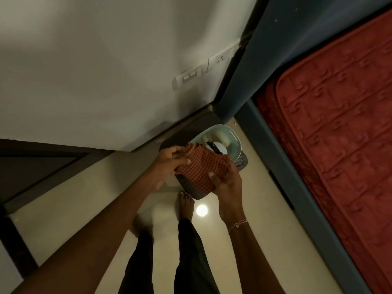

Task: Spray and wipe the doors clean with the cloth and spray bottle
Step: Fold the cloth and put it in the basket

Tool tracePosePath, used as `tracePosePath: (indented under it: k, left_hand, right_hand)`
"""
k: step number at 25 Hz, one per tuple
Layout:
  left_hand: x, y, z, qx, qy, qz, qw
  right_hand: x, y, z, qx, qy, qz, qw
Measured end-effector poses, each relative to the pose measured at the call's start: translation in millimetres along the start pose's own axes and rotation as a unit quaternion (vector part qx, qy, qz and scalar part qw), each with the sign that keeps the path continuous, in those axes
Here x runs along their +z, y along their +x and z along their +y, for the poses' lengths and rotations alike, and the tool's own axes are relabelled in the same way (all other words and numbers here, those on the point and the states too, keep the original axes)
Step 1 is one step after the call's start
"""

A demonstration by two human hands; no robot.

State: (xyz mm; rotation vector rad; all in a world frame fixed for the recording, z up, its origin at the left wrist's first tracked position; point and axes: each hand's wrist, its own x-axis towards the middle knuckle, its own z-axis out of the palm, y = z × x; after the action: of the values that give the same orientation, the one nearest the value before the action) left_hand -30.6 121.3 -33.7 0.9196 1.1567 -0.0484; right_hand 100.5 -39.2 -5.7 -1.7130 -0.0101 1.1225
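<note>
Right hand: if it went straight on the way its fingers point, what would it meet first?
Past the cloth it grips, the right hand would probably meet the green basin; depth is unclear.

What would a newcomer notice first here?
The checked cloth, held at centre by both hands: left hand at its upper left, right hand at its lower right. Then the red quilt filling the right side, and the pale green basin just beyond the cloth.
</note>
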Motion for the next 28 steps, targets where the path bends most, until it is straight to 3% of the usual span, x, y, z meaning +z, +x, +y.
tracePosePath:
  k: [3,7,12,14,17,21,24,26,28]
  left_hand:
    - [-12.2,19.8,8.1,0.048,0.015,-0.044,0.998]
    - [-17.4,45.2,-1.5,0.064,0.016,-0.048,0.997]
    - [-30.1,69.8,-21.2,0.095,0.05,-0.106,0.989]
    - [-29.6,73.0,-21.6,0.103,0.04,-0.144,0.983]
    - [-14.4,68.7,-9.2,0.15,0.181,-0.108,0.966]
    - [-5.4,80.5,-1.1,0.285,0.369,-0.076,0.882]
    - [-3.4,89.2,2.7,0.311,0.502,-0.073,0.803]
    - [3.5,90.3,1.9,0.327,0.6,-0.072,0.726]
    - [13.4,87.4,-2.1,0.355,0.694,-0.07,0.623]
  right_hand:
    - [-5.5,12.2,3.6,-0.096,-0.038,-0.034,0.994]
    - [-5.2,29.1,37.9,-0.156,0.015,-0.071,0.985]
    - [-0.9,33.5,60.6,-0.178,-0.086,-0.046,0.979]
    - [-1.2,33.4,65.6,-0.145,-0.124,-0.034,0.981]
    - [1.2,35.2,71.8,-0.105,-0.138,0.002,0.985]
    - [17.7,48.4,78.6,-0.155,-0.273,0.117,0.942]
    - [29.1,59.3,79.9,-0.149,-0.351,0.126,0.916]
    - [32.2,64.5,82.9,-0.15,-0.426,0.096,0.887]
    - [35.4,68.7,83.8,-0.149,-0.475,0.063,0.865]
